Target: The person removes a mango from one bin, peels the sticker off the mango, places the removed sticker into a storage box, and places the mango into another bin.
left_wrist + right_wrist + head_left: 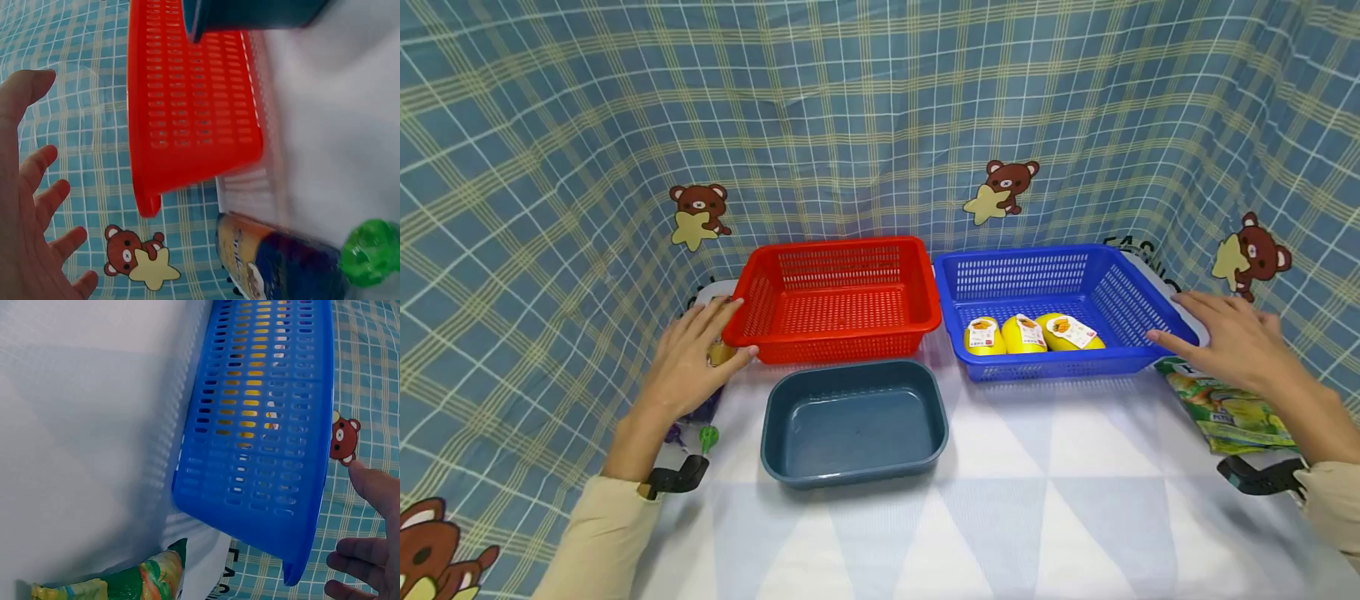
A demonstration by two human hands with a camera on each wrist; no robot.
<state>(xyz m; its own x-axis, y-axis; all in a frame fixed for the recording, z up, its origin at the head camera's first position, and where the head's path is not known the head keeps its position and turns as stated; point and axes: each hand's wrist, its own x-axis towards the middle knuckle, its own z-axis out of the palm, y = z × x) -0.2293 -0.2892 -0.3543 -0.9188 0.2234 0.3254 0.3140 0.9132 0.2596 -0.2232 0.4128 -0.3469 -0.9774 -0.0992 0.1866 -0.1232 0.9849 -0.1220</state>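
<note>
The person's left hand (pixel 688 362), fingers spread and holding nothing, rests at the left rim of the red perforated plastic basket (pixel 838 298) along the tabletop's far edge. The right hand (pixel 1228 337), equally flat, touches the blue perforated plastic basket's (pixel 1052 287) right rim, seemingly steadying both baskets.

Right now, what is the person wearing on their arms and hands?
Both hands are bare, with no gloves or rings visible. The left hand and right hand each come out of a long cream-coloured sleeve. A black clip-like device sits at the left wrist, and a matching black one at the right wrist.
</note>
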